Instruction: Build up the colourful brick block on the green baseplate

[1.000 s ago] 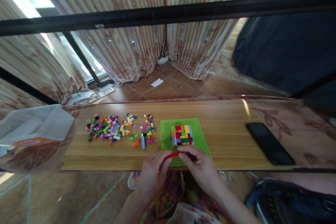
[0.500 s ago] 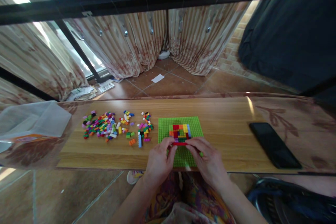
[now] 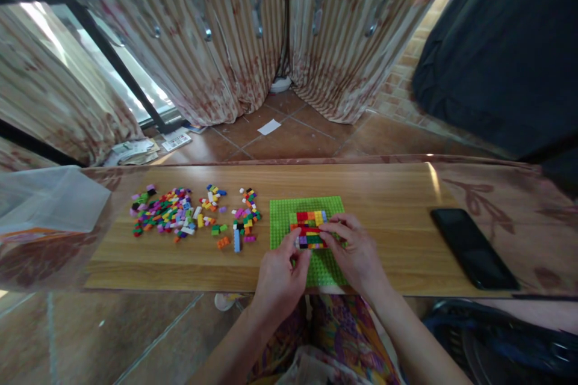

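With left hand (image 3: pixel 280 272) and right hand (image 3: pixel 361 257) we pinch the red strip (image 3: pixel 309 231), shifted from the near edge to above the middle of the brick build (image 3: pixel 311 216); positioning appears underway, seating unclear.

2 bare hands (image 3: pixel 360 257) and forearms (image 3: pixel 409 319); purple-and-yellow patterned legwear (image 3: pixel 336 313); whitish shoe (image 3: pixel 223 302)

A lone head camera is looking forward and steeply down from above the wearer's lap (image 3: pixel 332 319), which is filling the bottom centre. The left hand (image 3: pixel 282 271) and right hand (image 3: pixel 359 252) are showing fairly near, lower centre — the table (image 3: pixel 388 234) is spanning the frame's lower half, while curtains (image 3: pixel 239 66) are standing farther off along the top.
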`<state>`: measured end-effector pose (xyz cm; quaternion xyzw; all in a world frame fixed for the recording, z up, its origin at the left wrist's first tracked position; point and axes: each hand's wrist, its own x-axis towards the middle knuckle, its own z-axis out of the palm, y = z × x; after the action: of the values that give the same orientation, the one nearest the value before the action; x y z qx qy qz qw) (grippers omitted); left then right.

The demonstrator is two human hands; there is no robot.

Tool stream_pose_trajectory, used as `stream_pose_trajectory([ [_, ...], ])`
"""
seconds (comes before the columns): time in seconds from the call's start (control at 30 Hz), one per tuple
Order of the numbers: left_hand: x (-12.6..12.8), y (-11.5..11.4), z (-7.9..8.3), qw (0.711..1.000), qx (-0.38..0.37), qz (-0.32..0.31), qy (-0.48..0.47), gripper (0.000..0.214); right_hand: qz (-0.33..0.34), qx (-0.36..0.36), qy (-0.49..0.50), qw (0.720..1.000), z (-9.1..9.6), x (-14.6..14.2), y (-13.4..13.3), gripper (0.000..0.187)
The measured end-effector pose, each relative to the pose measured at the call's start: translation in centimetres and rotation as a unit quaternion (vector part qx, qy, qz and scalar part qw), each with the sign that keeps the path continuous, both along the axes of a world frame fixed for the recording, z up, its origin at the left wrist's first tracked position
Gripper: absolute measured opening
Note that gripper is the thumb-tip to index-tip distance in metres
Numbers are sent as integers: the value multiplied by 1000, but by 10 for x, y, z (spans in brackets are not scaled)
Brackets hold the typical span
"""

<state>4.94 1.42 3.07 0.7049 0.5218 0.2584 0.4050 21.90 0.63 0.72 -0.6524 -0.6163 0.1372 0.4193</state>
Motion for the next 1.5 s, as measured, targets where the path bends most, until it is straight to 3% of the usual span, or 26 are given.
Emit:
stream_pose_trajectory([
  [0.2,3,-2,5,999,-41,5,-21,47,-27,-21,91,995,0,-4,0,16],
  [0.4,2,0,4,1000,-14,0,1,48,-66,-42,168,983,2,-11,3,19],
  [0.57,6,11,7,990,45,-20,129,46,-94,-59,199,974,1,-16,3,23],
  [0.8,20,20,9,948,99,-16,303,34,-113,-80,229,964,0,-19,4,27],
  [1.1,24,26,4,948,118,-39,292,29,-107,-87,293,946,3,-20,5,31],
  [1.5,24,27,3,955,118,-41,268,30,-125,-109,252,953,3,-20,10,34],
])
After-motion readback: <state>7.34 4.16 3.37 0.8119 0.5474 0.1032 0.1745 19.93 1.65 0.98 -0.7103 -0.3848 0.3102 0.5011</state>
